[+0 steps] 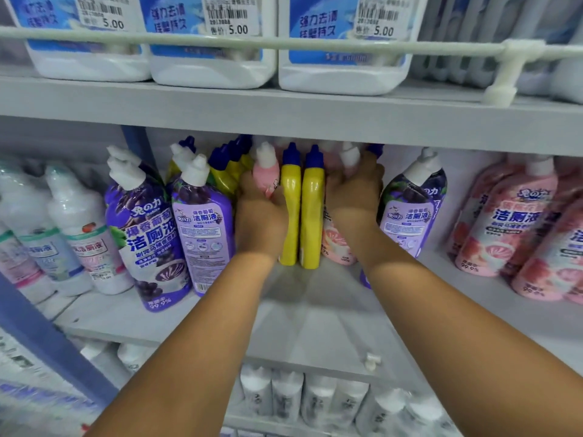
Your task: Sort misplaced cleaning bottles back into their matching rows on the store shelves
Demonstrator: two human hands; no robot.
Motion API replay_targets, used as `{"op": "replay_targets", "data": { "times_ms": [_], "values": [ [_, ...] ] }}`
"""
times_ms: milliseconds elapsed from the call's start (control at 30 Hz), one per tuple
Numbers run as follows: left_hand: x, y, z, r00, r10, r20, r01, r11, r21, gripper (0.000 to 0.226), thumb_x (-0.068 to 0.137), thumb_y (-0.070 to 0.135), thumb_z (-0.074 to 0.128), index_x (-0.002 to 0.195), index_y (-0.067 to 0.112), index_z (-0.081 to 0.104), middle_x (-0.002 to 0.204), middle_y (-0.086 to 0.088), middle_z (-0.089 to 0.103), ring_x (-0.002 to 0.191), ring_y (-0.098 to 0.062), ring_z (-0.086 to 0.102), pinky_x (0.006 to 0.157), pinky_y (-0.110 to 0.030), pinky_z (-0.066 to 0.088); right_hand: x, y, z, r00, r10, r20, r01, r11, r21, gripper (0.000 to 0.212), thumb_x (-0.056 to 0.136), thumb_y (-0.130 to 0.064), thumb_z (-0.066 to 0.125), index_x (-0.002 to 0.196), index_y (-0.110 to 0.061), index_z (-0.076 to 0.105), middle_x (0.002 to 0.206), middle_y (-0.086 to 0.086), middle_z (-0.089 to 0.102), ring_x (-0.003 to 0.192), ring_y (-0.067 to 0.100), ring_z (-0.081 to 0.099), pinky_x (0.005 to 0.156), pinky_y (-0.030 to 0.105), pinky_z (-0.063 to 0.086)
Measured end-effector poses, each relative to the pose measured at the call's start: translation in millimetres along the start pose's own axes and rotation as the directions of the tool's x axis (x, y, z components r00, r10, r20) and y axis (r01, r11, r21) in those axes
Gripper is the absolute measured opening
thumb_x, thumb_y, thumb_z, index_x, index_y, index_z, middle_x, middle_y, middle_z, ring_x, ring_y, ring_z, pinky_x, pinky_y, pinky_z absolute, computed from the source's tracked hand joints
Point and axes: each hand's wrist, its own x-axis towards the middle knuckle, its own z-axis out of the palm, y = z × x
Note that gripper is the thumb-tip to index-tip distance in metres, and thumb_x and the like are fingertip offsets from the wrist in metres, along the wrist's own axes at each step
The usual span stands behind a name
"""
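Two yellow bottles with blue caps (301, 212) stand side by side in the middle of the middle shelf. My left hand (260, 216) is just left of them, its fingers round a pink bottle with a white cap (266, 173). My right hand (355, 192) is just right of them and grips another pink bottle (336, 239) near its white cap. More yellow bottles (225, 171) stand behind on the left. Purple bottles (202, 222) stand left of my hands, and one purple bottle (410, 203) stands to the right.
A row of pink bottles (508, 219) fills the shelf's right end, and white-and-green bottles (79, 238) its left end. Large white jugs with blue labels (208, 42) sit on the upper shelf behind a white rail (284, 42). White bottles (315, 402) line the lower shelf.
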Motion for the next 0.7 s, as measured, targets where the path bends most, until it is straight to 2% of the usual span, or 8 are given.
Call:
{"op": "replay_targets", "data": {
  "times_ms": [100,200,267,400,467,567,600,700],
  "values": [
    [-7.1,-0.5,0.8,1.0,0.003,0.0,-0.003,1.0,0.014,0.057,0.096,0.027,0.061,0.147,0.019,0.036,0.127,-0.016,0.064,0.114,-0.038,0.063,0.089,-0.044,0.054,-17.7,3.2,-5.5,0.998,-0.056,-0.011,0.056,0.997,0.048,0.048,0.091,-0.03,0.061,0.132,-0.007,0.052,0.113,0.021,0.059,0.105,0.04,0.057,0.088,0.043,0.047],
    [-18.7,1.4,-1.1,1.0,-0.008,-0.022,0.007,0.998,-0.054,0.063,0.094,0.024,0.061,0.151,0.021,0.034,0.14,-0.013,0.056,0.123,-0.036,0.058,0.098,-0.045,0.052,-40.6,-2.1,-13.0,0.982,-0.174,-0.075,0.17,0.984,-0.055,0.049,0.087,-0.024,0.066,0.13,-0.005,0.056,0.11,0.022,0.057,0.102,0.036,0.051,0.087,0.04,0.039],
    [-30.1,2.3,-4.4,0.999,-0.019,-0.044,0.014,0.994,-0.108,0.063,0.094,0.022,0.062,0.151,0.019,0.036,0.14,-0.011,0.054,0.125,-0.033,0.057,0.1,-0.044,0.051,-53.2,-6.4,-18.4,0.966,-0.244,-0.087,0.238,0.969,-0.072,0.051,0.085,-0.02,0.071,0.132,-0.007,0.057,0.11,0.02,0.054,0.102,0.031,0.045,0.087,0.037,0.036],
    [-62.9,1.2,-16.9,0.99,0.128,-0.065,-0.138,0.973,-0.185,0.051,0.093,0.021,0.064,0.141,0.019,0.045,0.13,-0.004,0.058,0.119,-0.024,0.059,0.098,-0.046,0.052,-66.6,-6.7,-34.5,0.985,-0.172,0.007,0.171,0.982,0.074,0.05,0.09,-0.025,0.06,0.138,-0.015,0.054,0.126,0.014,0.049,0.117,0.036,0.051,0.101,0.038,0.043],
    [-77.3,4.7,-24.6,0.978,0.198,-0.062,-0.206,0.964,-0.171,0.05,0.096,0.022,0.065,0.143,0.018,0.047,0.131,-0.004,0.059,0.118,-0.022,0.06,0.097,-0.039,0.053,-69.4,-6.5,-48.8,0.985,-0.167,0.037,0.163,0.981,0.107,0.052,0.093,-0.03,0.054,0.144,-0.016,0.048,0.13,0.012,0.049,0.122,0.032,0.049,0.106,0.036,0.04],
    [-87.0,12.5,-35.2,0.989,0.139,0.057,-0.123,0.967,-0.223,0.05,0.099,0.029,0.064,0.145,0.023,0.046,0.126,0.012,0.061,0.107,0.001,0.059,0.087,-0.008,0.047,-71.4,-2.5,-72.0,0.971,-0.216,0.1,0.198,0.966,0.165,0.053,0.096,-0.023,0.055,0.148,-0.013,0.045,0.133,0.013,0.052,0.124,0.027,0.049,0.107,0.029,0.038],
    [-87.9,11.6,-38.1,0.985,0.125,0.121,-0.091,0.963,-0.255,0.051,0.099,0.03,0.064,0.145,0.027,0.045,0.121,0.019,0.061,0.102,0.007,0.059,0.084,-0.004,0.046,-72.7,0.8,-78.9,0.967,-0.227,0.117,0.205,0.963,0.172,0.053,0.097,-0.022,0.056,0.148,-0.013,0.045,0.133,0.013,0.053,0.125,0.026,0.05,0.108,0.031,0.039],
    [-90.4,4.4,-49.9,0.957,0.126,0.263,-0.027,0.935,-0.353,0.054,0.096,0.032,0.067,0.144,0.036,0.043,0.123,0.03,0.061,0.114,0.009,0.06,0.09,-0.015,0.053,-75.3,12.5,-100.7,0.967,-0.215,0.138,0.183,0.96,0.211,0.051,0.097,-0.022,0.062,0.147,-0.02,0.05,0.132,0.003,0.055,0.122,0.012,0.054,0.103,0.024,0.045]
  ]
}}
